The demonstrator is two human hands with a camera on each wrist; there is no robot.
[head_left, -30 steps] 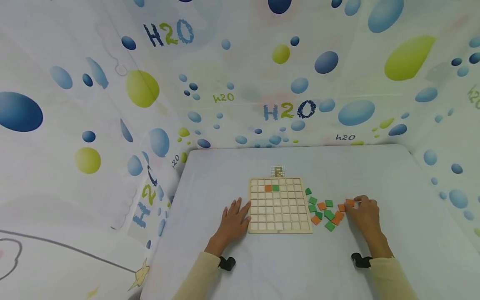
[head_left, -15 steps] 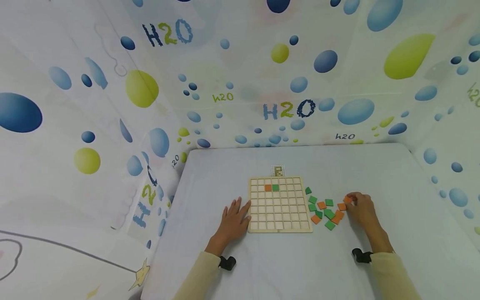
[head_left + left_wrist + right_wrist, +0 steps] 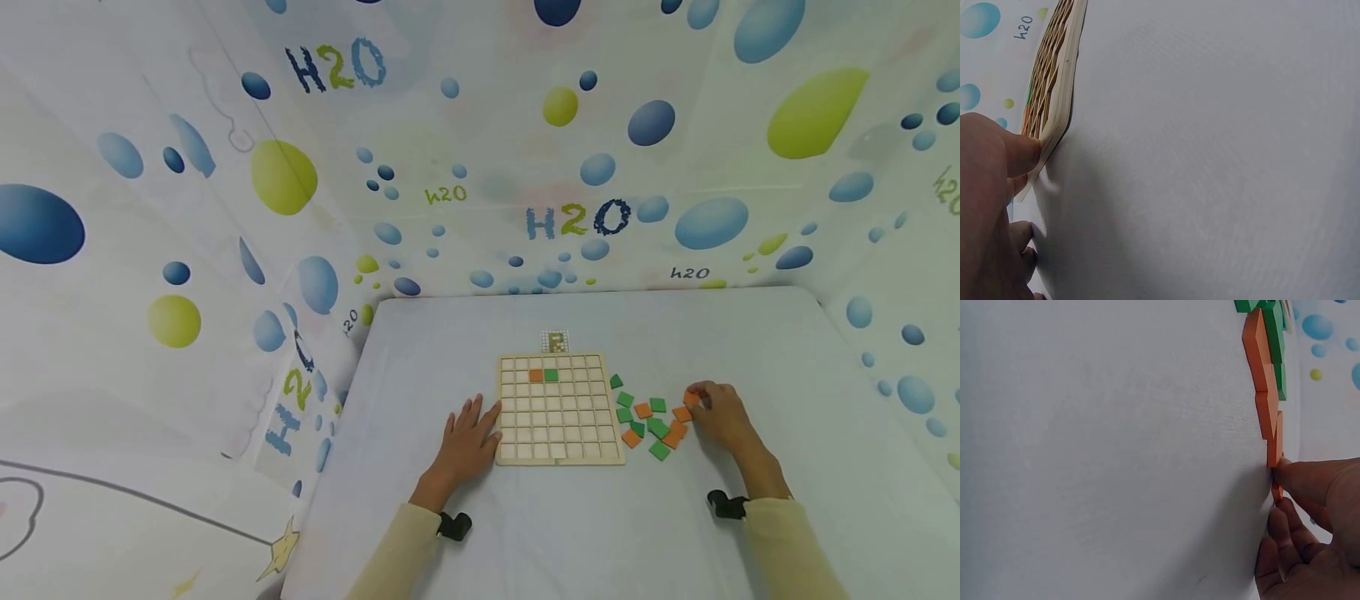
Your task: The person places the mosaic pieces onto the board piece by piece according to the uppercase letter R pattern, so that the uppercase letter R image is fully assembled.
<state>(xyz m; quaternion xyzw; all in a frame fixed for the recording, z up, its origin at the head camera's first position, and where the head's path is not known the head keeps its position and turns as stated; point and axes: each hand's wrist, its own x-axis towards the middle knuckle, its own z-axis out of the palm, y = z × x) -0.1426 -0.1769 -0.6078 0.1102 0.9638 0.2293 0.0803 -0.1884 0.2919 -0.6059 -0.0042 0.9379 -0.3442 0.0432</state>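
Note:
My left hand (image 3: 467, 442) rests flat with fingers spread at the left edge of a wooden grid board (image 3: 557, 427). In the left wrist view its thumb (image 3: 1024, 154) lies against the board's corner. On the board, an orange square tile (image 3: 536, 375) and a green square tile (image 3: 551, 375) sit side by side in an upper row. At the right, my right hand (image 3: 723, 417) pinches an orange tile (image 3: 691, 398) between thumb and fingers. Just below that tile lies another orange tile (image 3: 681, 413). The right wrist view shows the thumb (image 3: 1304, 478) on the held tile, partly hiding it.
Several loose green and orange tiles lie between the board and my right hand, among them a green tile (image 3: 660, 450) and an orange tile (image 3: 632, 438). A small patterned card (image 3: 555, 341) lies behind the board. A white cloth (image 3: 450, 333) covers the table.
My right hand has shifted slightly left and away from me, with the orange tile moving along in its fingers. The left hand and the board have stayed put.

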